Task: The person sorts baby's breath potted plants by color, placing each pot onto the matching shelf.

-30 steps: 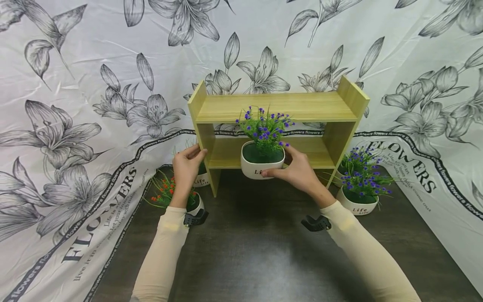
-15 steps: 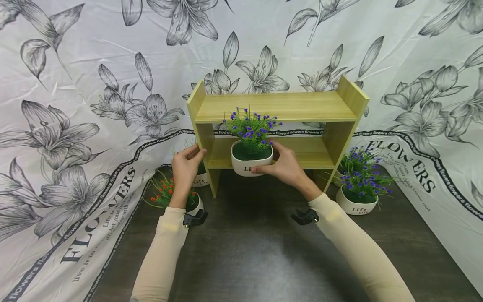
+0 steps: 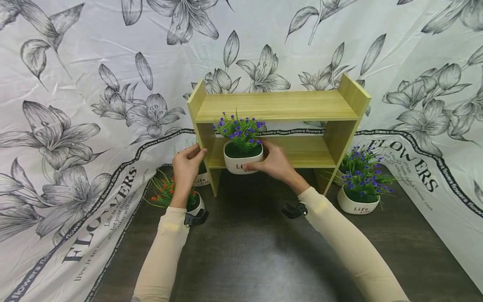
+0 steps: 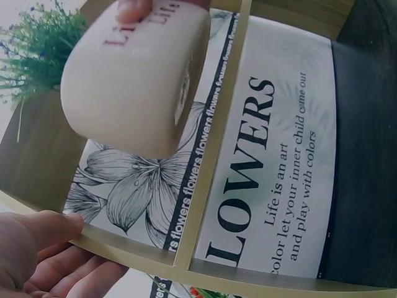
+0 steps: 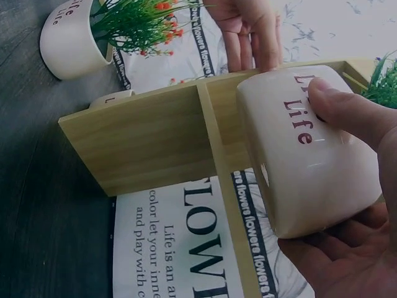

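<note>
Flowerpot, white with red "Life" lettering and purple artificial blooms, was held near the centre of the head view before the wooden rack, the right hand gripping it, thumb in front, fingers round one side. Left of centre, the left hand pinched the rack's side panel. A smooth wall held from one side could have let it tip or slip, and a base carried too low would likely have caught the front edge of the middle board.
</note>
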The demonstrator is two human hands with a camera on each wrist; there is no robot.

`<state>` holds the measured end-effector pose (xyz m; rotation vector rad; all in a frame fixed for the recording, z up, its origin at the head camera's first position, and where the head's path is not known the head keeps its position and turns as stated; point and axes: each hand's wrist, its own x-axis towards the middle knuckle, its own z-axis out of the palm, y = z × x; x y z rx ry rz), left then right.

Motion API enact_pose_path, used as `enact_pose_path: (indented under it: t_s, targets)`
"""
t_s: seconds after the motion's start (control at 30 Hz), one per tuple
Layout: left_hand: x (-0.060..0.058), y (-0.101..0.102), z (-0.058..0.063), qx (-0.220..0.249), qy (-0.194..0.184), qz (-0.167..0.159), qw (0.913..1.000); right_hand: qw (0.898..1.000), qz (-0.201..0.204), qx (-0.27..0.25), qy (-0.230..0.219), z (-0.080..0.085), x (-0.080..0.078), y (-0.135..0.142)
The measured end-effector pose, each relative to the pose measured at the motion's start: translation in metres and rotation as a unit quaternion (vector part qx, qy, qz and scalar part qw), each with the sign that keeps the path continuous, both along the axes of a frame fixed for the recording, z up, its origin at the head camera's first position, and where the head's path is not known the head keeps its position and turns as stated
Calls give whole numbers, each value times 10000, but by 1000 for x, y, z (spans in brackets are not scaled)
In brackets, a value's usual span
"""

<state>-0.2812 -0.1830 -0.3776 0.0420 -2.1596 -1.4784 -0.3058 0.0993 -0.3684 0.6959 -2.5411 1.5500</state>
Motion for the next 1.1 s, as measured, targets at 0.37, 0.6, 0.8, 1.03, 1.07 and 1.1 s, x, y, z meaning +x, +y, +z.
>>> enact_pose_path:
  t_s: [0.37,0.6,0.8,1.03,1.07,1.1]
  targets:
    - [-1,1,0,18,-17,26,10000,9997,147,-172,-65,-2,-14,-15]
    - [-1,1,0,37,-33,63,10000,9999,112,-39,-78,-7,-22,-27]
    - [-1,2,-2,115,-56,5,9999,9997,9,29,-263,-11,-31,-35]
    - [0,1,-1,154,-82,8,9998,9986,-291,280,-341,-9,-40,-45]
    - [0,1,-1,144,-73,21,9999,9986,-296,249,-354,-8,-41,-46]
    - [-1,1,-1,136,-60,29,9999,9986,-310,220,-362,-7,-43,-47]
